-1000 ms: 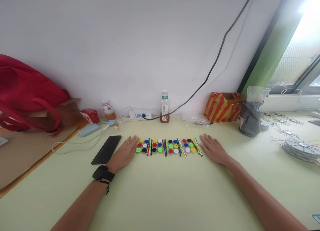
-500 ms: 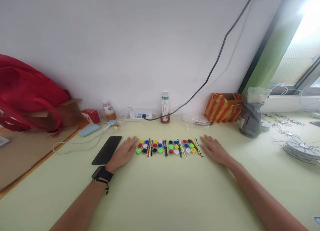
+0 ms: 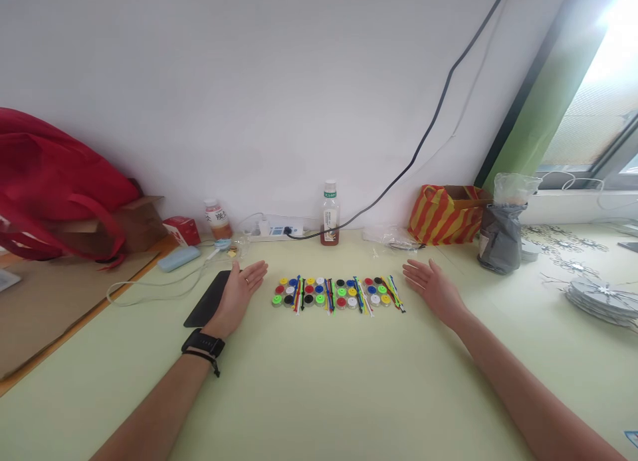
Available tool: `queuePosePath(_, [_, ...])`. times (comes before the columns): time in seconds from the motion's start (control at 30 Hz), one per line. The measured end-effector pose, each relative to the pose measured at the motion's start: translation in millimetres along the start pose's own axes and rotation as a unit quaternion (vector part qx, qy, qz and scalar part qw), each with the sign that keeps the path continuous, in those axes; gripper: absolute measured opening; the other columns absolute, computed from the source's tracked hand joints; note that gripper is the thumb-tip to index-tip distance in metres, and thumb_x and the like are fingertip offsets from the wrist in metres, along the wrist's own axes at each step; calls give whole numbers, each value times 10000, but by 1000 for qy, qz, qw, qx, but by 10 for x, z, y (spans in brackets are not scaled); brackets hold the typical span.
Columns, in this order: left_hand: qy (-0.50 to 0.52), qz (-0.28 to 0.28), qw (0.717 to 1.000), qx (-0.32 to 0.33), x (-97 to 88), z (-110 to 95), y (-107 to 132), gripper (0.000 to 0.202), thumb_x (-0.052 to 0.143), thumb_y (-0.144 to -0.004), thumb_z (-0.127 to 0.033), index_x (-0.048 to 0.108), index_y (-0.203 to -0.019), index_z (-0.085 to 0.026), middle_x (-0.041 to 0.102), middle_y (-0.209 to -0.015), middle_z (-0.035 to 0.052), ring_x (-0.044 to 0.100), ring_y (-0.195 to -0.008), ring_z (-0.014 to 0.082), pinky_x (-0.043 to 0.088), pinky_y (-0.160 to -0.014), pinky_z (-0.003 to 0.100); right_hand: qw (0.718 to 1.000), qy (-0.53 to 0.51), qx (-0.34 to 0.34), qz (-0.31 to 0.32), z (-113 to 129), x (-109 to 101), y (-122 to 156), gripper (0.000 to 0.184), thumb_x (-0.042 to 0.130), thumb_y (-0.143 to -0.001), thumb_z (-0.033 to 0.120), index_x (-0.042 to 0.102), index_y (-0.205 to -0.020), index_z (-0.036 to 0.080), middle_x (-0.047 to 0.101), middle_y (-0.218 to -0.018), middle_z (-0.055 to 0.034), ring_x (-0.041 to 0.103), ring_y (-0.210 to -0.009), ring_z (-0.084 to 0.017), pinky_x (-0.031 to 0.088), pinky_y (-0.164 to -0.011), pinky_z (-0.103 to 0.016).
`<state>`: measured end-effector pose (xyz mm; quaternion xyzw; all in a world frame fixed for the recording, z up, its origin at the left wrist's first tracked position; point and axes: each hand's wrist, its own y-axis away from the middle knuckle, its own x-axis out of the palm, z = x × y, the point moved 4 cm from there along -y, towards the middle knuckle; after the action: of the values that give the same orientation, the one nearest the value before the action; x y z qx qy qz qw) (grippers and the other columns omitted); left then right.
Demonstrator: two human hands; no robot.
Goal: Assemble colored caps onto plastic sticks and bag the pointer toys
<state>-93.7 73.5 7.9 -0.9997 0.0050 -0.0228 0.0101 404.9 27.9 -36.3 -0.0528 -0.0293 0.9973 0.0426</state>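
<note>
Several small round pieces with coloured tops, such as a red one [image 3: 341, 302], lie in rows on the pale green table [image 3: 323, 381]. Bundles of thin coloured arrow-shaped sticks [image 3: 363, 296] lie between and beside the groups. My left hand [image 3: 240, 295], with a ring and a black wristwatch [image 3: 203, 342], is left of the rows, fingers stretched and palm turned inward. It covers part of a black phone-like slab [image 3: 207, 301]. To the right of the rows, my right hand [image 3: 434, 289] has its fingers extended and palm facing inward. Neither hand holds anything.
At the back stand a bottle [image 3: 329, 215], a power strip [image 3: 279, 228] and a second bottle [image 3: 216, 220]. A red bag [image 3: 60, 182] is at far left. On the right are a striped bag [image 3: 441, 215], a grey plastic-wrapped object [image 3: 501, 238] and stacked discs [image 3: 605, 298].
Both hands have turned from palm-down on the table to palms facing each other, moving slightly outward from the rows. The coloured pieces have stayed in place.
</note>
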Motion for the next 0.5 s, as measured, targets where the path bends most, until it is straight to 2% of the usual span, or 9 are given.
queuePosePath(0.13, [53, -15, 998, -16, -28, 23, -24, 750, 285, -997, -682, 622, -1343, -109, 574, -1504, 206, 534, -1423, 298, 367, -1238, 471, 997, -80, 10, -8, -47, 6, -14, 753, 195, -991, 697, 604, -1390, 206, 630, -1441, -191, 592, -1356, -332, 490, -1147, -527])
queuePosePath(0.27, [44, -53, 998, 2, -17, 52, -15, 657, 469, -925, -698, 697, -1162, -130, 679, -1355, 213, 642, -1268, 314, 497, -1090, 465, 992, -103, 15, -72, -42, 51, 49, 557, 536, -913, 692, 721, -1128, 213, 733, -1242, -169, 690, -1170, -315, 573, -1021, -463])
queuePosePath(0.33, [-27, -93, 995, 39, -18, 32, 17, 561, 573, -874, -665, 714, -1026, -144, 734, -1194, 172, 680, -1107, 290, 546, -930, 400, 996, -23, 4, -90, 9, 87, 95, 467, 673, -848, 648, 733, -987, 206, 760, -1079, -134, 713, -978, -276, 598, -871, -402])
queuePosePath(0.4, [-146, -129, 976, 99, -3, -34, 72, 448, 587, -882, -603, 677, -852, -165, 718, -941, 84, 644, -895, 226, 499, -764, 314, 992, 97, -30, -78, 98, 141, 142, 419, 693, -843, 620, 715, -877, 202, 738, -905, -83, 662, -799, -222, 552, -728, -347])
queuePosePath(0.5, [-292, -139, 929, 181, 85, -160, 180, 436, 505, -966, -517, 485, -674, -194, 452, -638, -31, 435, -640, 147, 329, -608, 277, 966, 239, -101, -23, 260, 269, 226, 374, 629, -901, 567, 700, -846, 204, 659, -743, -29, 551, -663, -178, 446, -620, -308])
